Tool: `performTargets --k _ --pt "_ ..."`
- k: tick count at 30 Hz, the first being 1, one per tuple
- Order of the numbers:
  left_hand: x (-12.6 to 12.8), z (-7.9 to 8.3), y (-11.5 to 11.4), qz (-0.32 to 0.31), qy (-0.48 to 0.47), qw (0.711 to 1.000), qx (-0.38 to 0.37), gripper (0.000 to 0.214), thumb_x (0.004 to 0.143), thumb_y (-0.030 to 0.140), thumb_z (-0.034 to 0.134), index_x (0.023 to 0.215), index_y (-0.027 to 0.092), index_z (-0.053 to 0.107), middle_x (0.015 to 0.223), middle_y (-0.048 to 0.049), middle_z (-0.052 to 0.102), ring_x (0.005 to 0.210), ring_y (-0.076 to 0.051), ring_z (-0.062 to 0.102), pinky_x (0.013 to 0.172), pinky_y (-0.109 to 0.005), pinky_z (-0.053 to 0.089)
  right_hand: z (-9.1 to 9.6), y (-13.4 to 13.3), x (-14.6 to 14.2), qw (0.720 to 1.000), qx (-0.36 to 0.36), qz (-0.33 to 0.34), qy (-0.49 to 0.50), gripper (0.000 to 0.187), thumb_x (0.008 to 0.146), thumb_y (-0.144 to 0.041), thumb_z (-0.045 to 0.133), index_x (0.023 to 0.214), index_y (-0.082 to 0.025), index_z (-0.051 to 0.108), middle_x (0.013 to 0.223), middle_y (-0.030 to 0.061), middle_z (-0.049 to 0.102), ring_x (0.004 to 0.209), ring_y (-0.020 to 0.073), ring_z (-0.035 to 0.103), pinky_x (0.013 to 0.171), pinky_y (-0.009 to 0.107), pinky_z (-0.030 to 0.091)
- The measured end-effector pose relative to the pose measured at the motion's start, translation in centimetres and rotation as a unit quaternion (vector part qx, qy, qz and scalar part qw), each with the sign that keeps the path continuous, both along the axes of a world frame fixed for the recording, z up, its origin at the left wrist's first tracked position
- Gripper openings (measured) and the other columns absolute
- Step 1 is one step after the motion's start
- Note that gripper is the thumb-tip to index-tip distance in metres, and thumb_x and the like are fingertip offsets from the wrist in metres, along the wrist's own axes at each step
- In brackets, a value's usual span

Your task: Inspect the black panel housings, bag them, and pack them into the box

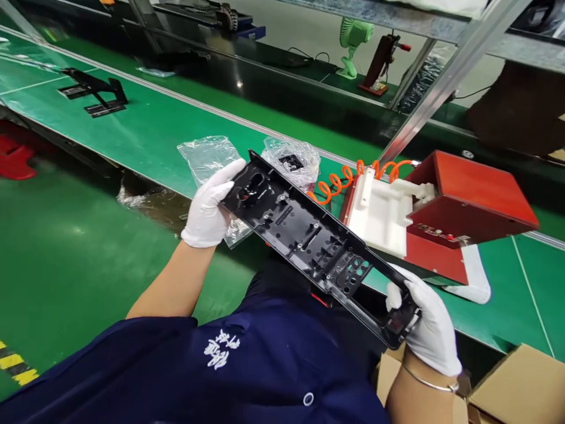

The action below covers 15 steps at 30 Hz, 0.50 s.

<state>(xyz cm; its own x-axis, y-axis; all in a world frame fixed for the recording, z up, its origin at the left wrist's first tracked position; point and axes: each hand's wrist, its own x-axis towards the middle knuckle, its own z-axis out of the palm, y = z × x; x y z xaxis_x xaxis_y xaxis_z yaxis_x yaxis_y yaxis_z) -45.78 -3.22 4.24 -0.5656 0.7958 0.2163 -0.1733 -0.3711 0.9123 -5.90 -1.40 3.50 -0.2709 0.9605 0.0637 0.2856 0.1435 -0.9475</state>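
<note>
A long black plastic housing panel (295, 227) is held up in front of my body, tilted down to the right, its ribbed inner side with posts and cutouts facing me. My left hand (209, 206), in a white glove, grips its upper left end. Around the frame at the lower right end, my gloved right hand (426, 315) is closed, with the thumb through the large opening. Behind the panel, clear plastic bags (209, 156) lie on the green bench; a small black part (291, 163) shows in one of them.
To the right stands a red machine (481, 188) with a white fixture (382, 215) and a coiled orange air hose (331, 188). Black brackets (99, 91) sit on the bench at left. Cardboard boxes (521, 383) are at lower right. A green fan (353, 41) stands at the back.
</note>
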Motion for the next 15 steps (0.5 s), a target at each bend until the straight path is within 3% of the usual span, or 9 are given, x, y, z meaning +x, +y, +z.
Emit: performTargets --k 3,7,12,15 --pt "0.0 -0.1 0.1 0.015 -0.020 1.000 0.009 0.034 0.080 0.022 0.068 0.112 0.018 0.078 0.119 -0.0057 0.076 0.118 -0.026 0.068 0.110 -0.040 0.052 1.1 -0.6 -0.5 0.998 -0.060 0.011 0.030 0.037 0.098 -0.045 0.050 0.087 -0.017 0.070 0.062 0.0006 0.058 0.054 0.0098 0.051 0.061 0.023 0.045" --pt "-0.1 -0.3 0.2 0.032 -0.015 0.999 0.014 0.030 0.084 0.017 0.061 0.108 0.014 0.079 0.112 -0.0061 0.078 0.113 -0.024 0.071 0.115 -0.042 0.047 1.9 -0.8 -0.8 0.998 -0.058 0.022 0.029 0.049 0.100 -0.046 0.048 0.065 -0.015 0.062 0.060 0.0018 0.060 0.052 0.0088 0.051 0.064 0.022 0.046" --pt "-0.5 -0.8 0.5 0.055 0.012 0.998 0.011 0.030 0.089 0.009 0.054 0.109 0.009 0.077 0.112 -0.0059 0.077 0.119 -0.021 0.067 0.116 -0.039 0.046 1.4 -0.7 -0.4 0.998 -0.056 0.038 0.015 0.049 0.100 -0.045 0.048 0.064 -0.015 0.061 0.065 0.0014 0.063 0.060 0.0087 0.056 0.083 0.020 0.050" --pt "-0.7 -1.1 0.6 0.061 0.017 0.998 0.014 0.030 0.091 0.006 0.051 0.109 0.006 0.076 0.112 -0.0073 0.077 0.121 -0.022 0.065 0.114 -0.038 0.049 1.3 -0.8 -0.4 0.997 -0.059 0.030 0.029 0.046 0.100 -0.042 0.051 0.064 -0.015 0.061 0.065 0.0011 0.063 0.061 0.0078 0.056 0.086 0.019 0.050"
